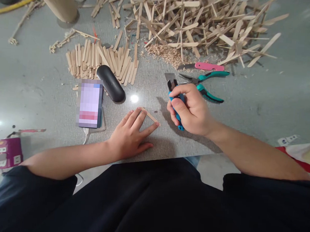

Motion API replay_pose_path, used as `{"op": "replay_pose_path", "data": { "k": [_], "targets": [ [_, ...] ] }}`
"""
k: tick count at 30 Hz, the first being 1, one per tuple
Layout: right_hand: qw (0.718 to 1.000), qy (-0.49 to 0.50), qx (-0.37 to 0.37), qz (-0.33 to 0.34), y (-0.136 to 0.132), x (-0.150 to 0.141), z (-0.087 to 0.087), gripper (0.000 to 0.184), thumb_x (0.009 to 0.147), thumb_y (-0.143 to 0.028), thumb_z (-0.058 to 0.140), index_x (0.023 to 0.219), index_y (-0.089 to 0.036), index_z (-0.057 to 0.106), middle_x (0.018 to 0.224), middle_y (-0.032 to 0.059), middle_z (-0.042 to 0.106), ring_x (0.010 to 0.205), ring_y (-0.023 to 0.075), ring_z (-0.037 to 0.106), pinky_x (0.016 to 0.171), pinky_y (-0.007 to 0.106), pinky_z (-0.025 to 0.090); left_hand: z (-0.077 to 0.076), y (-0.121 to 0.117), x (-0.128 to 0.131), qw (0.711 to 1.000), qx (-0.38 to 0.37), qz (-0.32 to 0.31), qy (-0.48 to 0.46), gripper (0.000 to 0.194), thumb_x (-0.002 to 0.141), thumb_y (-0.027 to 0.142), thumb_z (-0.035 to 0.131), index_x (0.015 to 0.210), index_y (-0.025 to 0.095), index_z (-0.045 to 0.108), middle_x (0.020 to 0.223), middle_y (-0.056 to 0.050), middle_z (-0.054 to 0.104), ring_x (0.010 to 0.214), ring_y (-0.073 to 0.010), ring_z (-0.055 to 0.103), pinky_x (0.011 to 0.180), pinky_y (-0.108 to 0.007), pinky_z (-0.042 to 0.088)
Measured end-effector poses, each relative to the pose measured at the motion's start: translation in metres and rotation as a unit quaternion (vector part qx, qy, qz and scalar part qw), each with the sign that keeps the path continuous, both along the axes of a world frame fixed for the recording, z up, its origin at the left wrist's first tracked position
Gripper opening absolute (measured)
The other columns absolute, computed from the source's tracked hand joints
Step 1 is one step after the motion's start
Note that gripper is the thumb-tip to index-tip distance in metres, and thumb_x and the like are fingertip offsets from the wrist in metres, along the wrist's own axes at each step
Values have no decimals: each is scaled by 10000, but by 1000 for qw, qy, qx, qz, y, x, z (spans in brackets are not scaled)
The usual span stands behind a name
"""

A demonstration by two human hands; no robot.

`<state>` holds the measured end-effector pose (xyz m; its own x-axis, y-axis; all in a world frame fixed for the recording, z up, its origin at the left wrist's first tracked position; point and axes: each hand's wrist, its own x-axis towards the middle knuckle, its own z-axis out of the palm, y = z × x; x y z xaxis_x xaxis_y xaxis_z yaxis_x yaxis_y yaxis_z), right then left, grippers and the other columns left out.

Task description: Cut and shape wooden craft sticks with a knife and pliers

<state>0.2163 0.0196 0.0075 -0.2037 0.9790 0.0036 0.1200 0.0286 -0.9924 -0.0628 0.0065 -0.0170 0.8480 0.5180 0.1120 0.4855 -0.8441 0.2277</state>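
My left hand (131, 133) lies on the grey tabletop with its fingers spread. Its fingertips press down on a wooden craft stick (151, 116), which shows between the middle and index fingers. To the right, my right hand (188, 109) is wrapped round a blue utility knife (178, 114), raised a little off the table. The knife's wide blade (170, 76) is out and points away from me. Behind that hand lie open teal-handled pliers (213, 76) and a pink-handled folding saw (209, 66).
A tangled heap of joined craft sticks (182, 22) covers the back, with wood shavings (163, 54) before it. At left are loose craft sticks (90, 60), a black case (111, 84), a phone (90, 104) on a cable and a purple power strip (9, 151).
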Motion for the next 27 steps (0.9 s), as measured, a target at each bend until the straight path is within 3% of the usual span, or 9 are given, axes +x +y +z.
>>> {"op": "replay_pose_path", "data": {
  "k": [15, 27],
  "targets": [
    [999, -2, -26, 29, -1, 7, -1, 160, 1192, -485, 578, 1205, -326, 579, 735, -91, 552, 447, 125, 511, 467, 323, 427, -1, 1, -1, 1000, 4, -3, -12, 750, 1071, 588, 806, 1726, 278, 611, 1748, -304, 546, 1653, -544, 593, 1267, -750, 608],
    [1000, 25, -1, 16, 2, 8, -6, 287, 1229, -589, 568, 1261, -311, 630, 778, -81, 575, 450, 96, 516, 431, 279, 429, 0, 1, -1, 1000, -6, -4, -12, 765, 1065, 558, 815, 1740, 274, 593, 1758, -297, 534, 1660, -543, 576, 1281, -747, 591]
  ]
}}
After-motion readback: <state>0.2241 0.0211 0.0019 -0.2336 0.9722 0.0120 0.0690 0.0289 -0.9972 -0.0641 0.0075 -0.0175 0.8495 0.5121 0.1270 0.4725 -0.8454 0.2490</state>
